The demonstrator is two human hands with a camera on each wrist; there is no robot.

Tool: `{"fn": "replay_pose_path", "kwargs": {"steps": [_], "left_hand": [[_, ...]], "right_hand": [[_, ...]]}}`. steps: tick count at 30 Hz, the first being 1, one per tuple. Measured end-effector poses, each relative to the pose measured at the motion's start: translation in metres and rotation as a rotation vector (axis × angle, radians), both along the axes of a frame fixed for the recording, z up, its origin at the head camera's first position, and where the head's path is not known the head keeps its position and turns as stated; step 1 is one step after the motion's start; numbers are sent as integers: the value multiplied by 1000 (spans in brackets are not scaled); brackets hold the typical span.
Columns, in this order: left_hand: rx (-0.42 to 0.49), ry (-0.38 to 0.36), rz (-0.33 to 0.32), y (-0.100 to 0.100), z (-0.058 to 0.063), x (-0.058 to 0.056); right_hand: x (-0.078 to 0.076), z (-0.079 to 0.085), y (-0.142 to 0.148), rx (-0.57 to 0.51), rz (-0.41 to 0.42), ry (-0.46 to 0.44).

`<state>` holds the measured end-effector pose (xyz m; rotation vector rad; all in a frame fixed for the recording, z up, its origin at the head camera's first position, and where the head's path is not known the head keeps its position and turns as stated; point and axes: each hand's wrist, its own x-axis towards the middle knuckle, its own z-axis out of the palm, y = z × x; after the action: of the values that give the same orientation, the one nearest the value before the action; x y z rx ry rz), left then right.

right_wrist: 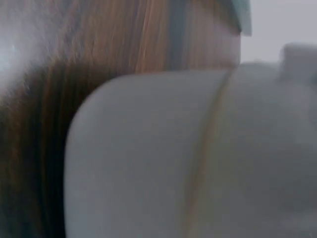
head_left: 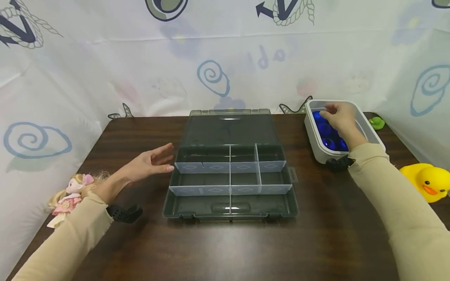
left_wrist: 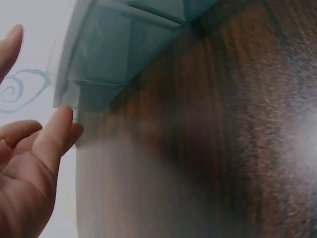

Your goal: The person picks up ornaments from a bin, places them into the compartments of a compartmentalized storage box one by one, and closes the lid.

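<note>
A dark translucent compartment box lies in the middle of the table with its lid tilted back. Pale dividers split it into several compartments. Beside its left edge my left hand hovers with loosely extended fingers and holds nothing; the left wrist view shows its fingertips close to the box side. Over a white bin at the back right, my right hand reaches in with bent fingers, and no object shows between thumb and forefinger. Shiny blue balls lie in the bin. The right wrist view shows mostly the blurred bin wall.
A doll in pink lies by the left forearm. At the right edge sit a yellow rubber duck and a small green toy. Printed white cloth hangs around the back and sides of the brown table.
</note>
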<state>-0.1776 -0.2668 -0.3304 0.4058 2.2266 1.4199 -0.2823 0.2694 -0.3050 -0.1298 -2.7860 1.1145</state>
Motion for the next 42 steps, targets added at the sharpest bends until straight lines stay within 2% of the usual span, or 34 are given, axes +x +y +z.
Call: {"fn": "replay_pose_path", "kwargs": {"steps": [4,8,16,24,35,38,42], "left_hand": [[16,-30,-35,-1,-8,1],[29,-39,-55,-1,-11,2],[28,-45,-50,1,-12,5],[40,-42,-50,2,-15,3],[48,-53,-52,1,-16,3],[49,-51,-55,1,-16,3],[48,-46,-55,0,-15,3]], "right_hand": [[-9,-7,1,84,45,-46],[-15,-11,2,190,54,-65],[-19,-20,6,250,73,-61],[-22,-28,7,226,32,-89],[-23,-29,7,199,-8,-97],[-20,-24,6,185,-29,-60],[-14,-10,3,62,-90,53]]}}
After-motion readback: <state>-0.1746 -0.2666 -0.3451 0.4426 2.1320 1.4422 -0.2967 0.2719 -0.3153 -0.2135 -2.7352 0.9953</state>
